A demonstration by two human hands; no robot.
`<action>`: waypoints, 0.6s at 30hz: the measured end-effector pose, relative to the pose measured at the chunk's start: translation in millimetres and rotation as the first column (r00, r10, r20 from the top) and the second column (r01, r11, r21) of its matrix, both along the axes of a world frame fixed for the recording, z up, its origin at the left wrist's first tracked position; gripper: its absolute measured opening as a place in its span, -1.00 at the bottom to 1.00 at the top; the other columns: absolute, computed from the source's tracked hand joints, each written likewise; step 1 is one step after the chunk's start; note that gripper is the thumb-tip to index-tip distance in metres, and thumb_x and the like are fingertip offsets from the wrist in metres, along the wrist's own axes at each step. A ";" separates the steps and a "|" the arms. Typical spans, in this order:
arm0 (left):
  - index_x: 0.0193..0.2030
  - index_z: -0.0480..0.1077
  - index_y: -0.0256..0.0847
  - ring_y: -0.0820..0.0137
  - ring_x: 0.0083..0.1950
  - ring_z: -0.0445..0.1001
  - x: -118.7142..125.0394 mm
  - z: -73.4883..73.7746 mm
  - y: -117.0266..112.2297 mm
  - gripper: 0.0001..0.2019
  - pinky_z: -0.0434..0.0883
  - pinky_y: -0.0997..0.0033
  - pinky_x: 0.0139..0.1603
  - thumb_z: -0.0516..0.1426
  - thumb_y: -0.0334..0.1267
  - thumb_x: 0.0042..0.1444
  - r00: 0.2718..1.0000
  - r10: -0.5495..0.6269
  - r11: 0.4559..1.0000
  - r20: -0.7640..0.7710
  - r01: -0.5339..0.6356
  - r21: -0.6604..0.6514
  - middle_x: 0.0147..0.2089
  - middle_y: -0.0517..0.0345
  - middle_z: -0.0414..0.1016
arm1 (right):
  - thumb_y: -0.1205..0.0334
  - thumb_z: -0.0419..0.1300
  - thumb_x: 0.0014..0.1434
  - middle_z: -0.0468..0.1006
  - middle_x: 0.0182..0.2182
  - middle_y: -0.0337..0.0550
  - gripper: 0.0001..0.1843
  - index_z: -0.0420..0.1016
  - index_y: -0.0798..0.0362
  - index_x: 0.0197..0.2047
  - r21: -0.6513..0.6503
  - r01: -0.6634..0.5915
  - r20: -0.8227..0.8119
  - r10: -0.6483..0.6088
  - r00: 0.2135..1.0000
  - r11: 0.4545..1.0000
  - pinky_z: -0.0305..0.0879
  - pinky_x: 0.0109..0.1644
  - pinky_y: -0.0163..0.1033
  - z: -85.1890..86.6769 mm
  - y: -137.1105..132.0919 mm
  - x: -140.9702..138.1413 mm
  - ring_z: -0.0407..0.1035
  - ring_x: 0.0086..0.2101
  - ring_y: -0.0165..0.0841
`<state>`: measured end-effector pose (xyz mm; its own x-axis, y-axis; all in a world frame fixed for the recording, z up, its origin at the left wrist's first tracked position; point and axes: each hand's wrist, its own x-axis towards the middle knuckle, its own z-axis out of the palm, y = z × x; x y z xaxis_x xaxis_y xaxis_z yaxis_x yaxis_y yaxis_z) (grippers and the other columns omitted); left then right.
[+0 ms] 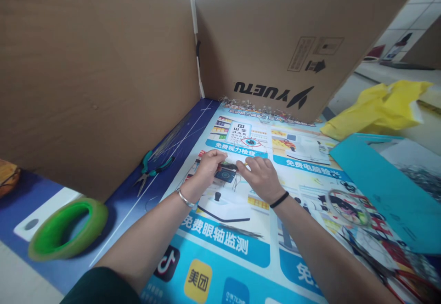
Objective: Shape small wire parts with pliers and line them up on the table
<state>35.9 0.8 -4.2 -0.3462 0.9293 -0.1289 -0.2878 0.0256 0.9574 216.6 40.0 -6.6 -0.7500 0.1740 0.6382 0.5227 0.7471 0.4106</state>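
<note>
Over the printed sheet [234, 267], my left hand [209, 170] and my right hand [262, 179] work close together, fingers pinched. Between their fingertips is a small dark, slender piece [228, 166], and both hands grip it. Its exact kind is too small to make out. A bit of yellow shows at my right fingertips. Thin strands [236, 182] hang or lie just below the piece. A bundle of fine dark strands [241, 232] lies on the sheet nearer to me. Left of my left hand rest teal-handled pliers [151, 171], jaws apart.
Cardboard panels [275, 28] stand behind and left. A tape roll [99, 223] lies at front left. On the right are a blue box [382, 189] holding small dark pieces, a yellow bag [375, 109], a clear coil [329, 203] and scissors [370, 258]. Clear bits line the back panel.
</note>
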 end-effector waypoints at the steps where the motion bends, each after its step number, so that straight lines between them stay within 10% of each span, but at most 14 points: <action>1: -0.57 0.30 -0.26 0.60 -0.58 0.15 0.0 -0.2 0.0 -0.79 0.07 0.55 -0.57 0.25 -0.23 -0.24 1.000 -0.003 1.000 -0.001 0.003 0.014 -0.58 0.29 0.23 | 0.28 0.08 0.19 0.43 -0.25 -0.11 -0.78 0.38 -0.02 -0.07 -0.012 0.003 0.005 -0.003 1.000 1.000 -0.08 -0.20 -0.17 -0.3 0.1 0.0 0.16 -0.27 -0.33; 18: -0.55 0.27 -0.26 0.57 -0.52 0.16 0.4 9.6 -0.4 -0.77 0.15 0.52 -0.46 0.22 -0.19 -0.16 0.987 0.071 0.986 -0.145 -0.048 0.161 -0.57 0.31 0.23 | 0.07 0.06 0.20 0.37 -0.36 -0.11 -0.75 0.41 0.03 -0.16 -0.164 0.092 0.018 -0.090 0.996 0.982 -0.05 -0.28 -0.23 2.4 -2.9 -5.2 0.13 -0.31 -0.31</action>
